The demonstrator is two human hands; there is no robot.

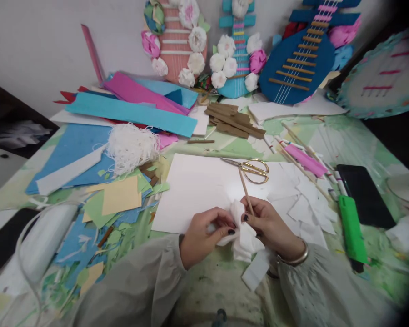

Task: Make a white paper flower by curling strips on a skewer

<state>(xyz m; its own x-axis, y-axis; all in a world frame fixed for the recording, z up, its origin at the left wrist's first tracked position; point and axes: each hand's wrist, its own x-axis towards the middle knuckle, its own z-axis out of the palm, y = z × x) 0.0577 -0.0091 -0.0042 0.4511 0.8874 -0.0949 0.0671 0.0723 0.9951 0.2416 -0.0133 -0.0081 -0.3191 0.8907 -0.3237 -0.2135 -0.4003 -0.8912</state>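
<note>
The table (233, 146) fills most of the frame, and on it the sheet (194, 184) lies flat at the centre. White scraps (301, 206) overlap the sheet's right part, right of centre in the frame.

The right hand (274, 227) and left hand (204, 231) meet low in the centre of the frame, on either side of the paper (248, 243), a soft, crumpled white piece at the sheet's near edge. The left grip is pinched on the paper's left side, thumb against finger. The right grip is closed on both the paper and the stick (244, 186), which slants up toward the scissors (255, 171). A loose strip (256, 271) lies just below the paper.

The step in hand looks to be gathering and shaping the paper at the stick's lower end; whether the two are joined is hidden. The next move seems to call for a firm right pinch at the stick and a light left touch, tucking the folds without tearing them.
</note>
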